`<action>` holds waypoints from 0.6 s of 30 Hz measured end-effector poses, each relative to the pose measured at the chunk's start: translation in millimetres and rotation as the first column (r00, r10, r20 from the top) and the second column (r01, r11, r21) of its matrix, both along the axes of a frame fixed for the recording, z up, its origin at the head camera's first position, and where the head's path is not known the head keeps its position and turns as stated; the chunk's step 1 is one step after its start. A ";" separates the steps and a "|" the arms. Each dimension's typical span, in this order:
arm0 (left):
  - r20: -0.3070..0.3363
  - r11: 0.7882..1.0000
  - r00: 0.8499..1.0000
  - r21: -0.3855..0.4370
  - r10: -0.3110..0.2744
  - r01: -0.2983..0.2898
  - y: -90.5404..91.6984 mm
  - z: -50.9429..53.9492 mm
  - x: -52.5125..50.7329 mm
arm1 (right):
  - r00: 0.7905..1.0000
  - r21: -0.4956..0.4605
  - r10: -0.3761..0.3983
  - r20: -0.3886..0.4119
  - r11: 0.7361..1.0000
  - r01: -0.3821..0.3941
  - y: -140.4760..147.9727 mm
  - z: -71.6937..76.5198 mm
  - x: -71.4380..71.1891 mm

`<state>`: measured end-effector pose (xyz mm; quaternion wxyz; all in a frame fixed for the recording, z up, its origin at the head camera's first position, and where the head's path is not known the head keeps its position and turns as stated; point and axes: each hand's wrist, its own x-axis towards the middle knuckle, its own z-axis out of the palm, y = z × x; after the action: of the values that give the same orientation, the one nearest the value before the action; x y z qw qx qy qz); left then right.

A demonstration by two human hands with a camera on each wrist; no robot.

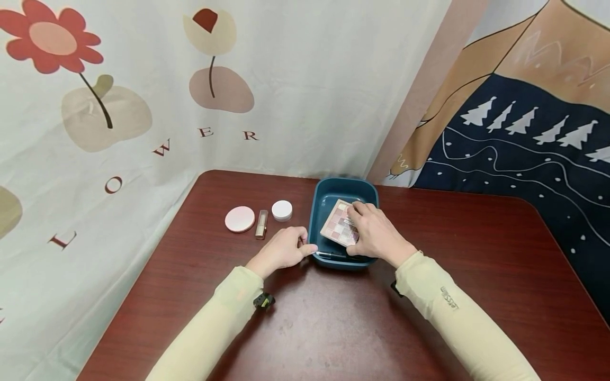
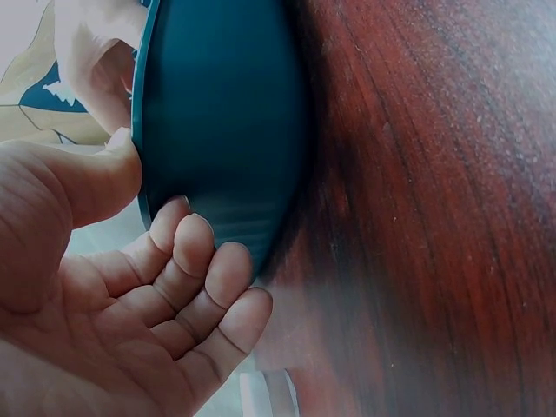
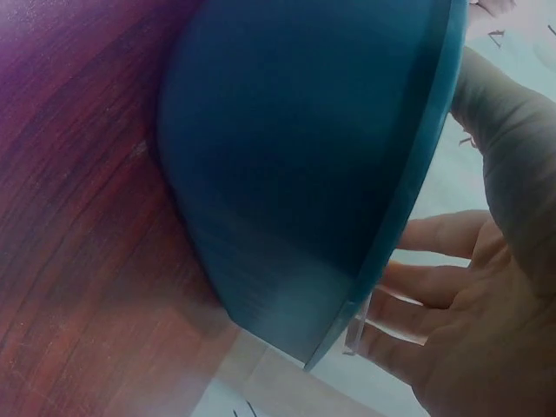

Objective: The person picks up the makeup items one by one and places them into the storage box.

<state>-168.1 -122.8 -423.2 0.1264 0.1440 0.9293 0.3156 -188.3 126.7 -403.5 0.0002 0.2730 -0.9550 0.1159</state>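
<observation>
A dark blue plastic tub (image 1: 312,217) (image 2: 226,113) (image 3: 304,156) stands on the table. At its near left corner my left hand (image 1: 286,247) (image 2: 130,269) pinches the rim, thumb on the edge and fingertips by the outer wall. My right hand (image 1: 378,233) reaches over the tub's right side and grips an eyeshadow palette (image 1: 338,225), which lies tilted inside. In the right wrist view, the tub's wall hides most of the palette from sight. A slim dark pen-like stick (image 1: 333,255) lies along the tub's near end.
Left of the tub on the reddish-brown table (image 1: 329,317) are a pink round compact (image 1: 240,219), a lipstick (image 1: 261,225) with a clear cap, and a small white jar (image 1: 282,210). Printed curtains (image 1: 305,79) hang behind the table's far edge.
</observation>
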 end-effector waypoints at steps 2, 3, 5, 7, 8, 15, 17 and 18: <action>0.001 1.000 1.000 -0.003 -0.002 0.002 -0.6 0.1 -0.3 | 1.000 -0.001 0.008 0.010 1.000 -0.008 -1.0 0.1 -0.5; 0.001 1.000 1.000 -0.004 -0.002 0.002 -1.0 0.1 -0.3 | 1.000 -0.003 0.013 0.016 1.000 -0.013 -1.5 0.2 -0.7; 0.003 1.000 1.000 -0.004 -0.006 0.006 -0.7 -0.1 -0.3 | 1.000 -0.003 0.022 0.021 1.000 -0.022 -1.1 -0.3 -0.7; 0.003 1.000 1.000 -0.004 -0.008 0.008 -0.6 -0.2 -0.3 | 0.999 -0.002 0.035 0.020 0.999 -0.035 -0.7 -1.1 -1.1; 0.004 1.000 1.000 -0.004 -0.007 0.007 -0.6 -0.2 -0.2 | 0.999 -0.003 0.041 0.022 0.999 -0.041 -0.4 -1.4 -1.3; 0.001 1.000 1.000 -0.008 -0.004 0.004 -0.6 0.7 -0.3 | 0.997 0.001 0.070 0.041 0.998 -0.070 1.7 -4.8 -4.9; -0.002 1.000 1.000 -0.006 -0.003 0.003 -0.5 0.6 -0.2 | 0.996 0.006 0.075 0.047 0.997 -0.075 2.0 -5.8 -6.6; -0.004 1.000 1.000 -0.005 -0.003 0.003 -0.5 0.4 -0.1 | 0.996 0.008 0.078 0.050 0.997 -0.078 2.2 -6.3 -7.4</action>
<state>-168.1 -123.3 -422.8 0.1254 0.1455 0.9302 0.3128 -195.7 129.0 -409.8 -0.0295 0.3072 -0.9439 0.1177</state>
